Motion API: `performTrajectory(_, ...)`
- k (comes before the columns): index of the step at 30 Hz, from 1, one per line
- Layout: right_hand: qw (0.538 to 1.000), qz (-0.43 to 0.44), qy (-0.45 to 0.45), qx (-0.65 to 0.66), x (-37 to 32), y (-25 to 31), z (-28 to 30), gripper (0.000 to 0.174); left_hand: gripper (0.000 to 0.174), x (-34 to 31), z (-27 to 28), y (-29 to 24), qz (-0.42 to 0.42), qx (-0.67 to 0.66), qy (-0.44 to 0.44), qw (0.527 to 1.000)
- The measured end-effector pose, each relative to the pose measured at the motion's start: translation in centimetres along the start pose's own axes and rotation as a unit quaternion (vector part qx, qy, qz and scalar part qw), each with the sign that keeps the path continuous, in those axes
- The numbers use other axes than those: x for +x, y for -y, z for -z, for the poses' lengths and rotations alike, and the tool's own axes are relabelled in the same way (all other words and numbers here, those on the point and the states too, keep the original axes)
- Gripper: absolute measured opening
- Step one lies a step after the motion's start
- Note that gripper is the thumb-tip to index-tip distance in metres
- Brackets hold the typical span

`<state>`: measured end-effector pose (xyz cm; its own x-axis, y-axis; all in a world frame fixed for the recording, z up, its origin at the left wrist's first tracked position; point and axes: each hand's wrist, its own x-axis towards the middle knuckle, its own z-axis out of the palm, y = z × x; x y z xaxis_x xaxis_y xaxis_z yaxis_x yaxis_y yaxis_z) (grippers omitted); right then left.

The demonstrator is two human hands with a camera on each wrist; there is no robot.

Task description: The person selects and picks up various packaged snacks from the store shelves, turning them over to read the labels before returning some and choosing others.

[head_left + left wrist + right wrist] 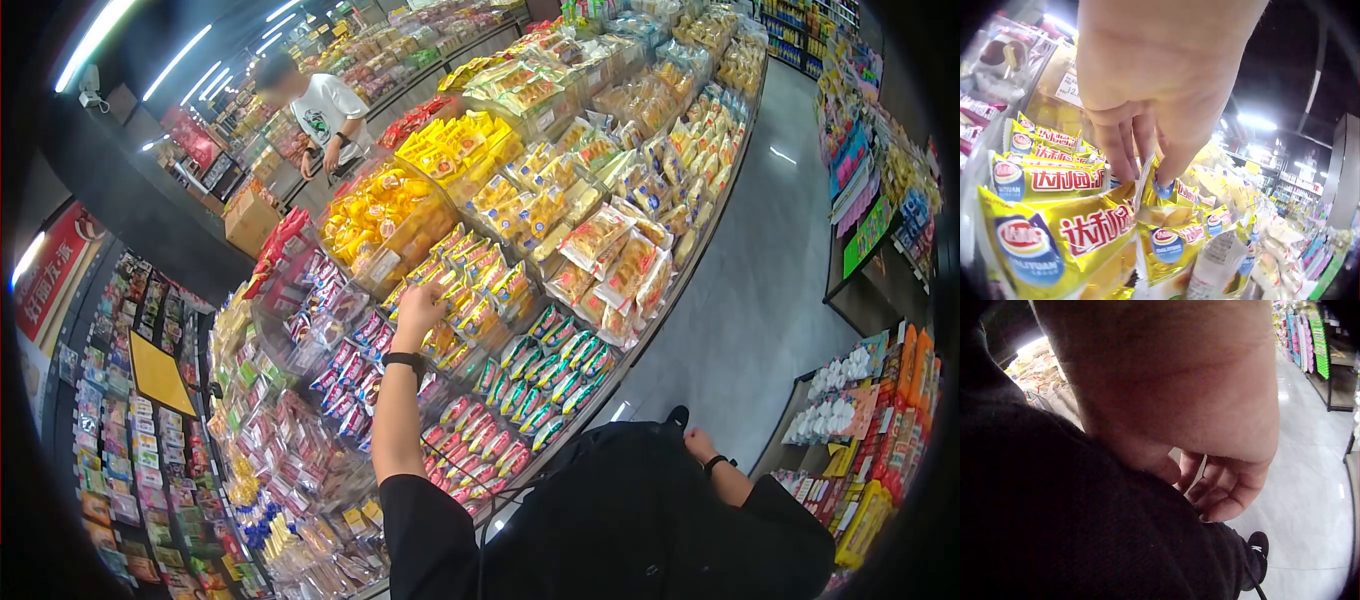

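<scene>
Among yellow packets (480, 265) on the sloping display, my left hand (420, 312) reaches down. The left wrist view has that hand (1150, 106) from behind, thumb and fingers pinching the clear crimped edge of a yellow packet (1169, 240). A larger-looking yellow packet (1063, 240) lies in front, just left of the fingertips. The fingertips are partly hidden by wrappers. Hanging beside the dark clothing, my right hand (700, 443) holds nothing visible; its fingers are loosely curled in the right wrist view, where the hand (1219, 481) is partly covered by cloth.
Green packets (550, 375) and pink packets (475, 445) fill nearby sections. A clear bin of orange-yellow packs (385, 215) stands behind. Across the display is a person in a white shirt (325, 108). Grey floor (760, 250) runs along the right, with shelves beyond. A thin cable crosses the near packets.
</scene>
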<state>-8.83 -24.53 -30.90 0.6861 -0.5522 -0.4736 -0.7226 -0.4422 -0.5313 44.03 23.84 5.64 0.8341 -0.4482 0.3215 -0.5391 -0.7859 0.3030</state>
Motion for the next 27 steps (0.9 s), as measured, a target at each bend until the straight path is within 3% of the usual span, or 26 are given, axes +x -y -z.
performTrajectory(6, 1.0, 0.008, 0.006, 0.005, 1.0, -1.1, -0.6, 0.03, 0.014, -0.2, -0.3, 0.1, -0.038, 0.127, 0.011, 0.991)
performTrajectory(12, 1.0, 0.011, 0.007, 0.016, 1.5, -1.9, -0.9, 0.026, 0.02, -0.5, 0.5, -0.1, -0.034, 0.075, -0.005, 0.997)
performTrajectory(15, 1.0, 0.019, -0.006, 0.02, 2.3, -4.0, -2.1, 0.026, 0.018, -0.6, 0.8, 0.9, 0.013, 0.038, -0.054, 0.998)
performTrajectory(19, 0.999, 0.028, -0.019, 0.013, 2.1, -4.0, -2.2, 0.025, 0.022, -1.4, 3.1, 2.0, 0.056, 0.038, -0.039, 0.997)
performTrajectory(23, 0.999, -0.018, 0.024, 0.039, -0.4, 0.5, 1.0, 0.027, 0.031, -3.2, 4.6, 3.1, 0.113, 0.096, 0.071, 0.986)
performTrajectory(27, 1.0, 0.009, -0.005, -0.013, 0.9, -1.2, -0.5, 0.029, 0.035, -4.8, 4.7, 4.1, 0.128, 0.124, 0.131, 0.975)
